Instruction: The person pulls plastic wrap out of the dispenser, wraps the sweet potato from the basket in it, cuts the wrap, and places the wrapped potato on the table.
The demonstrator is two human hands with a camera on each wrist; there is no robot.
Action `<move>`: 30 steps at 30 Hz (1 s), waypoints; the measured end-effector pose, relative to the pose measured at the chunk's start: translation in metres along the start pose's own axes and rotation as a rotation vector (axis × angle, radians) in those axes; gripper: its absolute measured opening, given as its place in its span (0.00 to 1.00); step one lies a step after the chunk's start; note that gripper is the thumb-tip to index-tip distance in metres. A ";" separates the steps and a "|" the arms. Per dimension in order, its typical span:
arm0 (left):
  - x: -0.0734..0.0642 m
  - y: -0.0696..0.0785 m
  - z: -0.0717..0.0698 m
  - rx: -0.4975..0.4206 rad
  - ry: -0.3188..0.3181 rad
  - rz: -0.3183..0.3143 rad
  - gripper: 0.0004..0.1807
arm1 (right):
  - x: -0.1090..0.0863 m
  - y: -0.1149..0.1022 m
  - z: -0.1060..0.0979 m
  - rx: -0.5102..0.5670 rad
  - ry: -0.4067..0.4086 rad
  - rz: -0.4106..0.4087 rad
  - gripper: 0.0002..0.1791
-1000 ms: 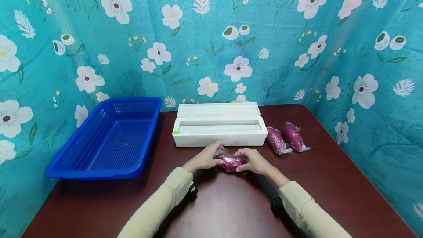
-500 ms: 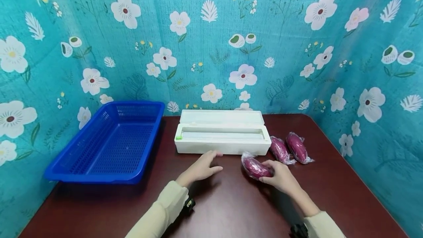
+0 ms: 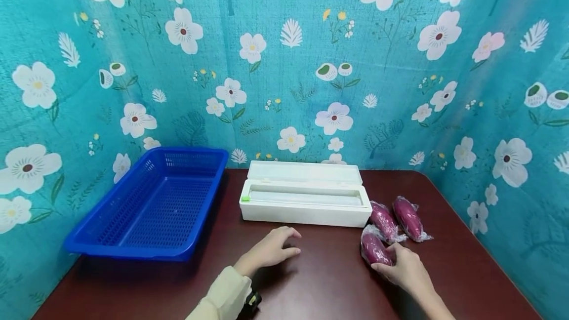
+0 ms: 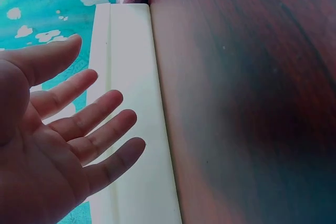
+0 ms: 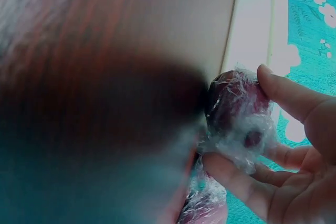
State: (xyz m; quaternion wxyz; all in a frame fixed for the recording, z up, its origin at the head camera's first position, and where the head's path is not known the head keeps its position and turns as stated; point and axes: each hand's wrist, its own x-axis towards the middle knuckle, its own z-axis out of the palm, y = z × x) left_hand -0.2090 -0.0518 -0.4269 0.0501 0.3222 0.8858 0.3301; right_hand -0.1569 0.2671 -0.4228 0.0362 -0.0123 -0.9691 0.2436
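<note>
My right hand [image 3: 406,268] grips an oblong purple-red vegetable [image 3: 374,247] wrapped in cling film, just in front of two similar wrapped ones. In the right wrist view the thumb and fingers hold the wrapped vegetable [image 5: 239,108] from either side, with crinkled film on its end. My left hand [image 3: 270,250] holds nothing, its fingers spread apart over the table in front of the white box. In the left wrist view the left palm [image 4: 52,150] shows bare. The white cling film dispenser [image 3: 306,214] stands with its lid raised; a film roll and a green slider show.
Two film-wrapped vegetables, one nearer the box [image 3: 384,220] and one farther right [image 3: 409,219], lie at the dispenser's right end. A blue mesh basket [image 3: 195,221] stands on the left of the dark red table [image 3: 329,280]. A flowered teal curtain [image 3: 284,88] borders the table.
My right hand has carried the wrapped vegetable rightwards, to beside the other two. The left hand has let go of it and stayed in front of the dispenser. The head view has tilted up.
</note>
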 end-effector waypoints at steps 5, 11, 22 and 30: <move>-0.003 -0.004 -0.006 -0.005 0.026 0.013 0.13 | 0.008 0.001 0.004 0.046 -0.016 -0.023 0.36; -0.004 -0.008 -0.009 -0.051 0.037 0.002 0.12 | 0.012 0.009 0.002 0.199 -0.057 -0.011 0.34; -0.007 -0.007 -0.011 0.019 0.062 0.006 0.11 | 0.015 0.006 -0.013 0.110 -0.020 -0.083 0.31; -0.017 0.018 -0.005 0.444 0.161 -0.039 0.22 | 0.008 -0.038 -0.007 -0.010 0.223 -0.364 0.27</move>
